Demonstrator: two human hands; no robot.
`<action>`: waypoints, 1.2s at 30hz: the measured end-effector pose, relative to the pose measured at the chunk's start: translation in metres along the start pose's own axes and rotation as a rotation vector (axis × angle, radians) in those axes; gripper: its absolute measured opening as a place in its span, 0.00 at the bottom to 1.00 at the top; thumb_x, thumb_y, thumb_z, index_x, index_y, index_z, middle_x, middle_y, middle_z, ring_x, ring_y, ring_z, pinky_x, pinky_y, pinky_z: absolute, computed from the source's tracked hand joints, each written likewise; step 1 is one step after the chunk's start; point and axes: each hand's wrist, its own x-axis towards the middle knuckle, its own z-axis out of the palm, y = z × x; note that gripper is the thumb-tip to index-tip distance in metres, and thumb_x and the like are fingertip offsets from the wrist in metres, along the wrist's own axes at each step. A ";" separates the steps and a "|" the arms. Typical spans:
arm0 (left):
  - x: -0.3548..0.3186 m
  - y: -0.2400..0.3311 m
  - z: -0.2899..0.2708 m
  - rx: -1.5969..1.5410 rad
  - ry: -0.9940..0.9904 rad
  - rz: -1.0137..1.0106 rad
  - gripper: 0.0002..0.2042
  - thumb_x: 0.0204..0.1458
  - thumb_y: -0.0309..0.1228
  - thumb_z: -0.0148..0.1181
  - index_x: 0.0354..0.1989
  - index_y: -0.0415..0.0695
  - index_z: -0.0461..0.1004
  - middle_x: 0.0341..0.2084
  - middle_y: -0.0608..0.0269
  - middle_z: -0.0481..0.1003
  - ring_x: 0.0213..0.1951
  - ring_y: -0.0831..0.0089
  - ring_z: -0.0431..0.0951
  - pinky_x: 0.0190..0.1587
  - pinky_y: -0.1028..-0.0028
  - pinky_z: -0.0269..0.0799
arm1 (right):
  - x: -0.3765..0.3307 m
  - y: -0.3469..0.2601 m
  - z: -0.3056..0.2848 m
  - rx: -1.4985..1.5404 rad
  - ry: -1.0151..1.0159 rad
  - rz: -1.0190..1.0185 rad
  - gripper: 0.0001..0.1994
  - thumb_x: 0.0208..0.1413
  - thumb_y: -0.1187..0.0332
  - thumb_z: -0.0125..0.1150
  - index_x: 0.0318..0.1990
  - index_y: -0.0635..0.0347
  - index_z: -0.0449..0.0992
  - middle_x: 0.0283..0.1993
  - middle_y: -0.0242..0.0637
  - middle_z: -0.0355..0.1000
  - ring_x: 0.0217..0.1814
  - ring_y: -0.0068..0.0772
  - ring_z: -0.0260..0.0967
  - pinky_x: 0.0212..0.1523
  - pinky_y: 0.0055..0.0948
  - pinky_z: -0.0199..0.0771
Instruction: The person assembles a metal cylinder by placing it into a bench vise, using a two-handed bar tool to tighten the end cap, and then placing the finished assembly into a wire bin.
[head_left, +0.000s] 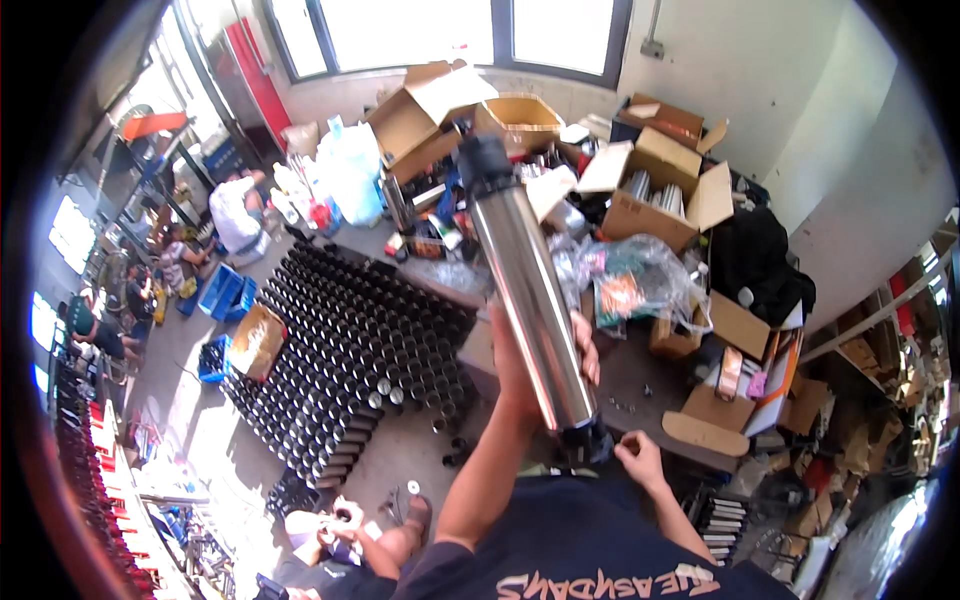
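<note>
A shiny steel cylinder with black end pieces stands tilted before me, its upper end leaning to the left. My left hand is wrapped around its middle, the fingers showing on the right side. Close by the cylinder's lower black end, my right hand has its fingers curled together in a pinch. Whatever those fingers hold, if anything, is too small to make out. Behind the cylinder is a dark table with small loose parts lying on it.
Rows of black-ended cylinders cover the floor at left. A seated person is at lower left; others sit farther back. Open cardboard boxes and clear plastic bags crowd the table's far side. Blue bins stand far left.
</note>
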 end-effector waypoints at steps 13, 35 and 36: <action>-0.028 0.017 0.017 0.248 0.416 -0.015 0.43 0.60 0.71 0.24 0.43 0.38 0.70 0.30 0.52 0.74 0.27 0.58 0.78 0.32 0.59 0.77 | 0.025 0.006 0.047 -0.255 -0.252 -0.142 0.16 0.46 0.58 0.67 0.37 0.61 0.77 0.35 0.45 0.78 0.39 0.46 0.78 0.42 0.41 0.78; -0.037 0.035 -0.066 0.262 0.537 -0.059 0.41 0.58 0.72 0.31 0.47 0.41 0.71 0.32 0.53 0.76 0.32 0.59 0.80 0.37 0.58 0.80 | -0.103 0.371 -0.010 -0.342 -0.062 0.758 0.17 0.49 0.65 0.66 0.40 0.73 0.80 0.32 0.47 0.79 0.31 0.42 0.77 0.32 0.39 0.76; -0.034 0.028 -0.083 0.246 0.587 -0.099 0.42 0.59 0.72 0.31 0.45 0.38 0.72 0.31 0.53 0.76 0.30 0.59 0.80 0.36 0.58 0.81 | -0.121 0.409 -0.030 -0.148 -0.013 0.844 0.13 0.54 0.66 0.65 0.38 0.71 0.81 0.30 0.45 0.78 0.26 0.38 0.74 0.26 0.37 0.72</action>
